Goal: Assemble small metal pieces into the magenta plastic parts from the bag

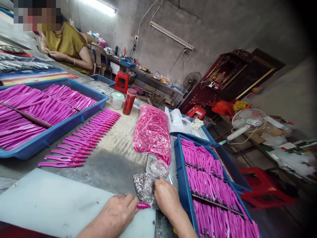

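My left hand (pixel 120 210) rests over the pale cutting board (pixel 61 201), its fingers closed on a slim magenta plastic piece (pixel 143 205) whose tip sticks out to the right. Beside it, my right hand (pixel 168 198) is closed, fingertips at a clear plastic bag (pixel 148 190) of small shiny metal parts; what they pinch is hidden. Just behind is a second small clear bag (pixel 159 168), over a small box (pixel 149 162). A slanting row of long, slotted magenta tweezer-like pieces (pixel 81 140) lies on the table beyond the board.
Blue trays of magenta pieces stand left (pixel 81 115) and right (pixel 177 155). A big bag of pink parts (pixel 152 129), a red canister (pixel 129 101) and a lidded tub (pixel 117 100) stand behind. A co-worker in a mustard top (pixel 65 46) sits far left.
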A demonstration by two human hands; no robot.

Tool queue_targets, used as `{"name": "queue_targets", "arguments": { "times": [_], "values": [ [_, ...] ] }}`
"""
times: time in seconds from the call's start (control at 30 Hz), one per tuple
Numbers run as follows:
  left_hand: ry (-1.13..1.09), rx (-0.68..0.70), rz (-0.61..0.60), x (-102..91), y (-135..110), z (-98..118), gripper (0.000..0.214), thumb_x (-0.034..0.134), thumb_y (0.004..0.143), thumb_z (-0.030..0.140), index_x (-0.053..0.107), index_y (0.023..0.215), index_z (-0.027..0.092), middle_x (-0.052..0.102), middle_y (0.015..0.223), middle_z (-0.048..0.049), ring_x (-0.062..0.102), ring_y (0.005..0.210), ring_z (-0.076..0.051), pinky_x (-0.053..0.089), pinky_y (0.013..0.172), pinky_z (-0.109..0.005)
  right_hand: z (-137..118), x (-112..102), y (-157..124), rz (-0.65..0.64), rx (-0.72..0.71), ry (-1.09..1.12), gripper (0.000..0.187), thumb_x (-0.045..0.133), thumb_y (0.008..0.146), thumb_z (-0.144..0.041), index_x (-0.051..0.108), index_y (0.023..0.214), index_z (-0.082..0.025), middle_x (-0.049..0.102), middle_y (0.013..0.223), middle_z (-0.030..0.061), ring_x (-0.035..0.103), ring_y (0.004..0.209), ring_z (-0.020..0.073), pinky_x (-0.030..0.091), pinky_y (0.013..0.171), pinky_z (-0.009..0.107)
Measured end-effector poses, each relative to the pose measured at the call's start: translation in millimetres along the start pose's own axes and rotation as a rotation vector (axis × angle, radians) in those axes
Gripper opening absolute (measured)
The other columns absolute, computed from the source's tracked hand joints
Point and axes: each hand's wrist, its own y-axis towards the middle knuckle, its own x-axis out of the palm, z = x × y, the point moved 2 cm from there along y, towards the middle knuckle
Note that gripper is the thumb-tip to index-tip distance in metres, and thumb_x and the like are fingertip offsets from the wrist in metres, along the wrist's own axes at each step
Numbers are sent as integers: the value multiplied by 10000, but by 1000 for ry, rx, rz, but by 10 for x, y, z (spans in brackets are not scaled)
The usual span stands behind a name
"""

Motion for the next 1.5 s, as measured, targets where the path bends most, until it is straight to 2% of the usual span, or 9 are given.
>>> {"name": "queue_targets", "arguments": {
  "times": [0.27,0.6,0.83,1.5],
  "values": [
    [9,-18,-29,-4,3,-2,102,469,827,137,438,759,207,552,616,28,551,490,-152,393,466,-260,49,-2,-44,16,25,45,248,380,820,-62,609,804,-154,664,827,78,636,772,199,390,637,264],
    [-12,-49,-89,79,-55,-2,77,479,846,165,438,801,212,556,657,25,556,522,-171,397,486,-282,104,-88,-102,17,34,183,253,342,871,-120,557,754,-183,632,768,23,596,704,138,371,620,215],
    [-27,-59,-105,50,-48,5,71,466,857,177,441,801,212,555,659,28,552,531,-163,387,495,-274,136,-48,-104,53,25,373,237,343,852,-159,491,671,-197,582,690,12,558,665,153,369,595,221],
    [-23,-60,-138,83,-60,-3,83,458,865,176,438,793,211,552,675,22,553,546,-164,406,503,-279,140,20,-120,99,24,398,256,332,855,-200,475,643,-210,587,678,12,563,655,162,375,594,235]
  ]
}}
